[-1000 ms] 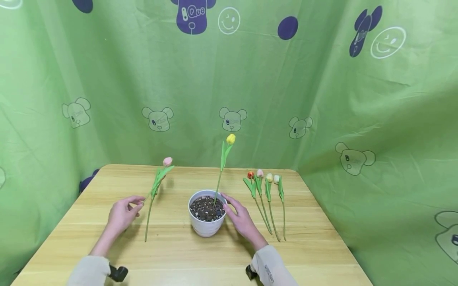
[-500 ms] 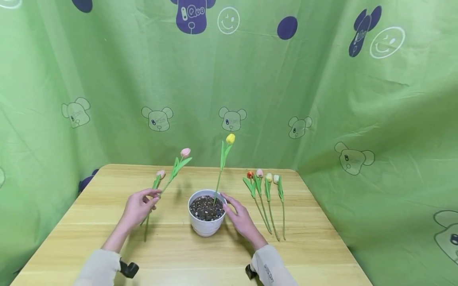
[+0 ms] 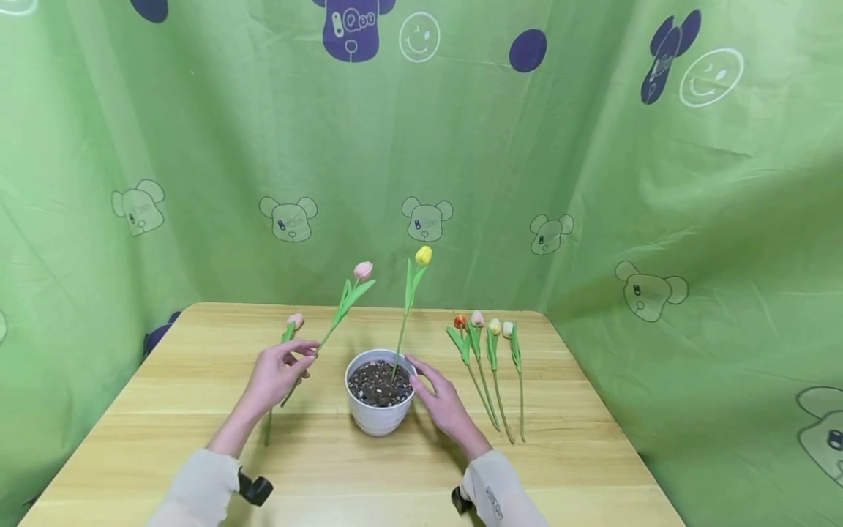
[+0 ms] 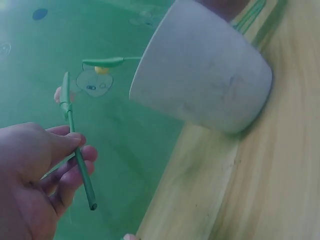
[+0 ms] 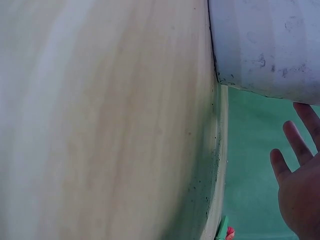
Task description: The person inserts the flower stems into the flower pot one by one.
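My left hand (image 3: 278,375) pinches the stem of a pink artificial tulip (image 3: 363,271) between thumb and fingers. The flower tilts up to the right, and its bare stem end (image 4: 92,204) sticks out below the fingers in the left wrist view. A white flowerpot (image 3: 378,421) filled with dark soil stands just right of that hand, apart from it. One yellow tulip (image 3: 424,255) rises from the soil. My right hand (image 3: 448,411) rests against the pot's right side with its fingers extended; the right wrist view shows those spread fingers (image 5: 298,143) by the pot wall.
Another pink tulip (image 3: 296,320) lies on the wooden table (image 3: 356,483) behind my left hand, partly hidden. Right of the pot lie several tulips, among them a red one (image 3: 460,320) and a white one (image 3: 508,329). Green printed curtains (image 3: 356,146) surround the table.
My left hand has lifted the pink tulip off the left side and carried it right and upward toward the pot. The right hand and the pot have stayed in place.
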A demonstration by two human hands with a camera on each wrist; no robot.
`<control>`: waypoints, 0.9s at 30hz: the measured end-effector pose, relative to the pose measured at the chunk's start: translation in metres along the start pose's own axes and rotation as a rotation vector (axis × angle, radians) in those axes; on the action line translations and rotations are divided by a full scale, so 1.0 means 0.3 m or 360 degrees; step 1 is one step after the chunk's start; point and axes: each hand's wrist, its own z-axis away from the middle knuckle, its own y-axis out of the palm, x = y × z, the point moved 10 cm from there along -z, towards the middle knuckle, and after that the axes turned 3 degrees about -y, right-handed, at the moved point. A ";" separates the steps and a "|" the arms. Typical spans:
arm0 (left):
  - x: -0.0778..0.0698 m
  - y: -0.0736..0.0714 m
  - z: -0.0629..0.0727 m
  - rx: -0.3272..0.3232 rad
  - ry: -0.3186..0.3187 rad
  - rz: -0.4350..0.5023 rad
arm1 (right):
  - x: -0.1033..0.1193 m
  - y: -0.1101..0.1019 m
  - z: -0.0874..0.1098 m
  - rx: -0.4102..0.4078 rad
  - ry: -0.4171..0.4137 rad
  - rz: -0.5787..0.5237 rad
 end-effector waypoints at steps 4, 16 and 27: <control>-0.031 0.021 -0.015 -0.0002 0.0014 0.0137 | 0.008 -0.003 -0.002 -0.0011 -0.0025 0.0000; -0.131 0.117 -0.076 -0.0005 -0.0025 0.0580 | -0.005 0.001 -0.003 -0.0002 0.0016 -0.0001; -0.144 0.223 -0.130 -0.0005 -0.0023 0.0753 | -0.008 0.003 -0.003 0.0003 0.0018 -0.0005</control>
